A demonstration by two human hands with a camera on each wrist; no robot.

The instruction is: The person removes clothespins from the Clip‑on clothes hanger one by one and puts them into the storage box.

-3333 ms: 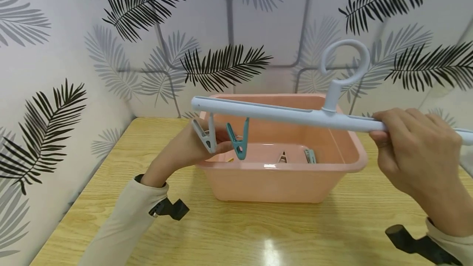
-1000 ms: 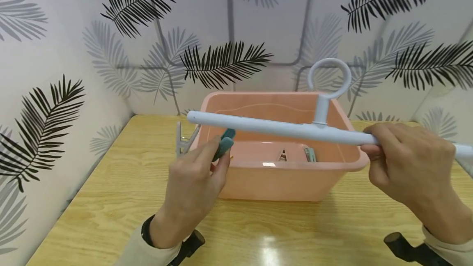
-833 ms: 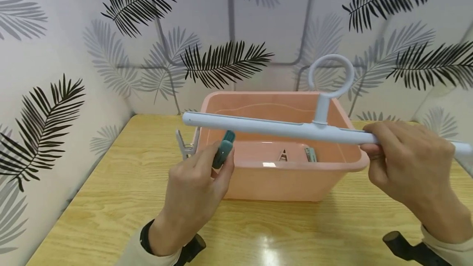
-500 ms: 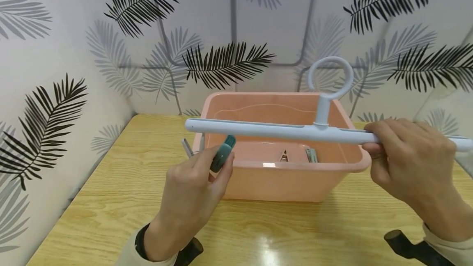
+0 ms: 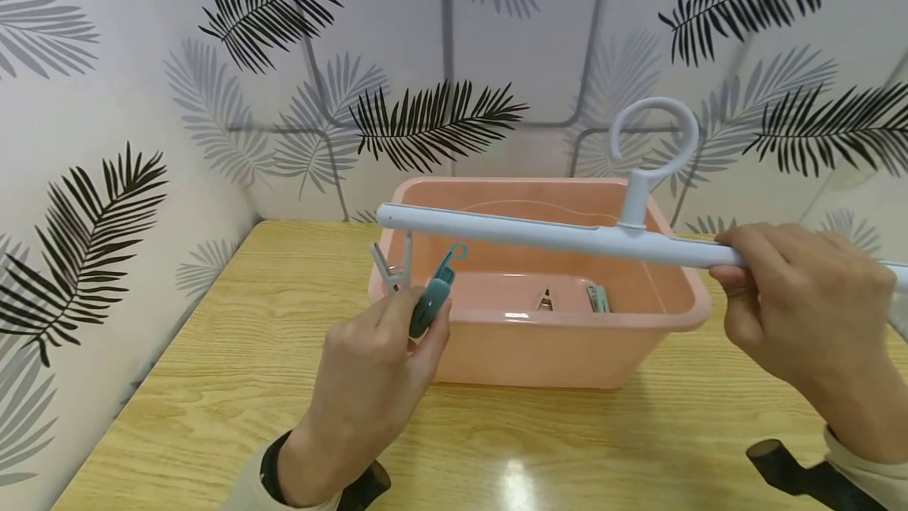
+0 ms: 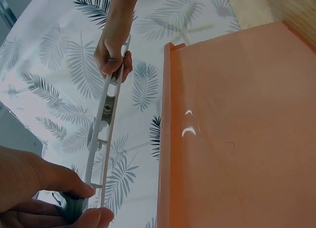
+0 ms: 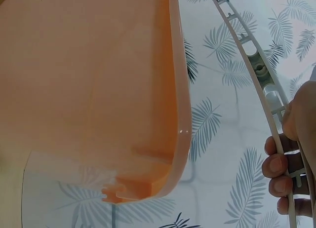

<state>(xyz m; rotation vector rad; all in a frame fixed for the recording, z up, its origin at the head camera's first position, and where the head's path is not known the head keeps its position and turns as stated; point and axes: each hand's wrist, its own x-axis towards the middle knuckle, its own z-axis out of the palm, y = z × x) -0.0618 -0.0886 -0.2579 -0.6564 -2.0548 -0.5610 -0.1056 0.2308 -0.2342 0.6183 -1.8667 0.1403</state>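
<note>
My right hand (image 5: 816,314) grips the bar of a pale blue hanger (image 5: 518,231), fingers curled round it right of the ring hook. The hanger is held up over the tub, its left end slightly higher. A grey clothespin (image 5: 397,278) hangs from the bar near that end. Between thumb and fingers my left hand (image 5: 369,373) pinches a teal clothespin (image 5: 433,302); its small open hook shows just under the bar, apart from it. In the left wrist view the teal clothespin (image 6: 71,206) is mostly covered by fingers. The right wrist view shows the bar's slotted underside.
A pink plastic tub (image 5: 532,353) stands on the wooden table (image 5: 234,385), behind my hands. Inside lie a clothespin with a metal spring (image 5: 545,302) and a pale green clothespin (image 5: 597,300). A patterned wall (image 5: 496,46) rises behind.
Earlier the teal clothespin hung from the bar; now it is off, in my left hand, its hook showing. Over the last half second the hanger's left end has tilted up and the bar shifted right.
</note>
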